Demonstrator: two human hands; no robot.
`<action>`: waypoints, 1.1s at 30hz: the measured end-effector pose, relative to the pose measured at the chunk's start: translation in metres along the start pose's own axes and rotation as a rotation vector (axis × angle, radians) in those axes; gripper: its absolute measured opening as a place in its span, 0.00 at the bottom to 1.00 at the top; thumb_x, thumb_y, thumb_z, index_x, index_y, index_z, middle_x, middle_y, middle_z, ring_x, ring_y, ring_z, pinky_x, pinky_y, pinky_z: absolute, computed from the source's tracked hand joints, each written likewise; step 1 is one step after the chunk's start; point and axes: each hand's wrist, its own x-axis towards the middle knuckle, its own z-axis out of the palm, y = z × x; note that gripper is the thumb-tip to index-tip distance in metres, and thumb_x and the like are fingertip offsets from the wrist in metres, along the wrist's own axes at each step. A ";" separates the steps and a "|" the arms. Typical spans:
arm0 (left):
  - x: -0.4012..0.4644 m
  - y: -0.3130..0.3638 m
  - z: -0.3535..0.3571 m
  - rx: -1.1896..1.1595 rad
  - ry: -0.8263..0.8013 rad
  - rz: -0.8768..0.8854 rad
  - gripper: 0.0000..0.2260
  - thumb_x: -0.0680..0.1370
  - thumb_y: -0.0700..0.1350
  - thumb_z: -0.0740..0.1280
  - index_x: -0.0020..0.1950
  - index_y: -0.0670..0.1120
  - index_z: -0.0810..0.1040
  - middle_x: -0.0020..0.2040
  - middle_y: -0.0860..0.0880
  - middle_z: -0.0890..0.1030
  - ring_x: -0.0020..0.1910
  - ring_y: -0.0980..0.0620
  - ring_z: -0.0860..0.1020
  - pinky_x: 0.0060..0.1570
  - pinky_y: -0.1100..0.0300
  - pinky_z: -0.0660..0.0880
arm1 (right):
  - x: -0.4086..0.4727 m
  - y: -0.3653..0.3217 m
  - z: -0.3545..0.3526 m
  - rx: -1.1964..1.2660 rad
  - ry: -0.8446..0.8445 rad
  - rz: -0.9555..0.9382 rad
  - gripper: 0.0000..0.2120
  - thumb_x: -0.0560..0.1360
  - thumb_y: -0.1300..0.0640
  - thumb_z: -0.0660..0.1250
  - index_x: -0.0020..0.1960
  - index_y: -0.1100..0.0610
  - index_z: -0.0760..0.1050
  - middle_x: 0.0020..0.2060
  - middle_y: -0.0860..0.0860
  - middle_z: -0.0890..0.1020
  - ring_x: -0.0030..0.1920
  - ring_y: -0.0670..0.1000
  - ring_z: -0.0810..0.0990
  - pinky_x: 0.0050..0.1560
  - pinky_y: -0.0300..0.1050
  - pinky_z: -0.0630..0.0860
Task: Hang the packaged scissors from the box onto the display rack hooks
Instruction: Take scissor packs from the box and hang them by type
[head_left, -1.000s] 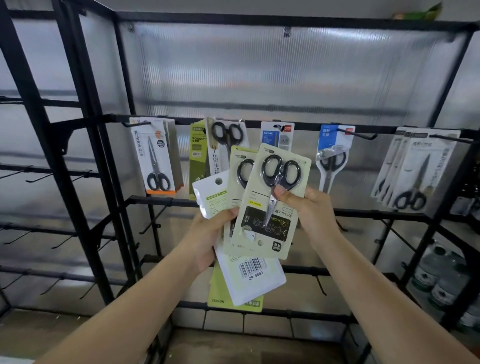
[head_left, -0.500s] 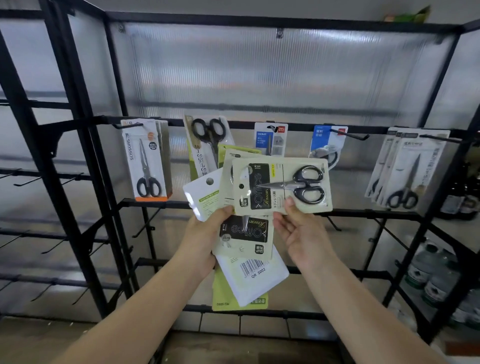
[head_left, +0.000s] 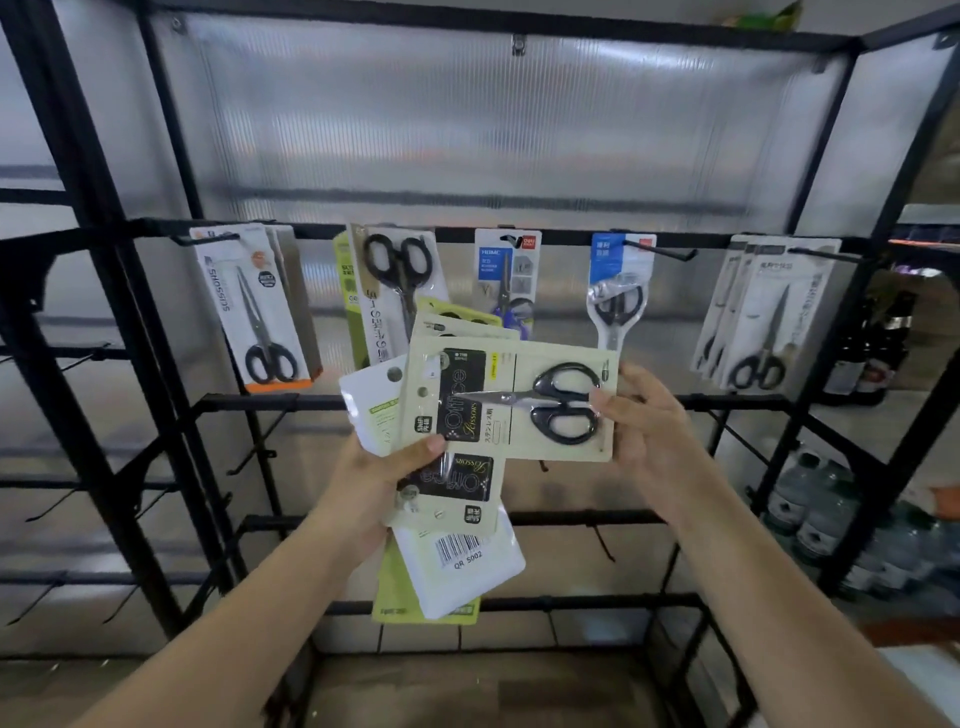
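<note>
A black wire rack (head_left: 156, 364) is standing before a ribbed translucent panel. The top pack (head_left: 511, 402) is lying sideways in front of the rack, pinched at its handle end by the right hand (head_left: 652, 431), likely being turned so its hang hole meets a hook. The left hand (head_left: 382, 483) is gripping the fanned stack (head_left: 457, 545), thumb across it, as reserve stock: about four packs under the top one. Five hook positions along the top rail (head_left: 566, 236) are carrying packs.

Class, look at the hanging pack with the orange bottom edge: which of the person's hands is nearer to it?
Left. The left hand grips a fan of packs just below and right of the orange-edged pack; the right hand holds the sideways pack further right.
</note>
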 end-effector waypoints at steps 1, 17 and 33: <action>0.000 -0.002 -0.001 0.008 -0.019 -0.011 0.12 0.66 0.36 0.70 0.47 0.47 0.83 0.48 0.43 0.85 0.44 0.44 0.84 0.35 0.54 0.80 | -0.001 -0.003 -0.005 -0.122 -0.005 -0.031 0.32 0.63 0.62 0.72 0.66 0.57 0.67 0.47 0.55 0.85 0.46 0.55 0.84 0.41 0.48 0.81; -0.002 -0.069 -0.004 0.034 0.003 -0.164 0.09 0.65 0.39 0.71 0.44 0.48 0.84 0.45 0.47 0.85 0.40 0.49 0.84 0.31 0.58 0.79 | -0.056 0.080 -0.091 -0.127 0.504 0.188 0.11 0.71 0.68 0.69 0.48 0.56 0.71 0.43 0.53 0.81 0.41 0.54 0.82 0.34 0.50 0.81; 0.028 -0.134 0.079 0.064 0.290 -0.091 0.11 0.69 0.33 0.67 0.48 0.45 0.80 0.40 0.51 0.85 0.36 0.53 0.84 0.29 0.61 0.78 | 0.033 0.143 -0.210 -0.159 0.794 0.480 0.13 0.71 0.62 0.72 0.53 0.61 0.74 0.50 0.58 0.81 0.52 0.61 0.80 0.49 0.61 0.78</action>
